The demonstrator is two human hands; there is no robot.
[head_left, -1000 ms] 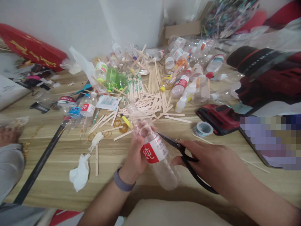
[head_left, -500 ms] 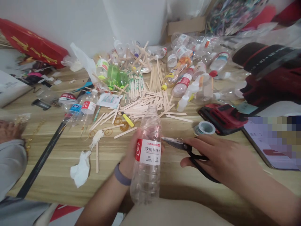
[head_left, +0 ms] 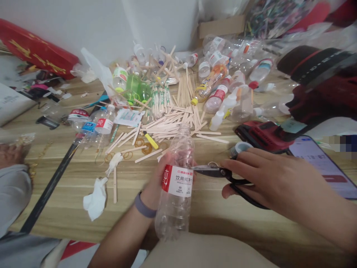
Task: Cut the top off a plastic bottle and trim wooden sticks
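My left hand [head_left: 159, 178] is wrapped round a clear plastic bottle [head_left: 174, 208] from behind and the left; its fingers are mostly hidden by the bottle. The bottle has no cap, carries a red and white label and tilts slightly, its base near my body. In my right hand [head_left: 259, 171] is a pair of scissors [head_left: 214, 171] with black handles. Their blades point left, and the tips meet the bottle's right side just above the label; whether they pierce it I cannot tell. A wooden stick [head_left: 115, 185] and crumpled white tissue [head_left: 95, 199] lie to the left.
Wooden sticks [head_left: 167, 124] are heaped behind the bottle, near a yellow-handled tool [head_left: 151, 140] and rubber bands. Several plastic bottles [head_left: 220, 93] lie at the back right. A red power tool [head_left: 267, 136], a tape roll [head_left: 240, 148] and a phone [head_left: 320, 163] are rightward. Another person's hand [head_left: 12, 158] is far left.
My right hand and the scissors have shifted slightly right and turned a little. The bottle's neck leans a bit more to the right, with my left hand still holding it.
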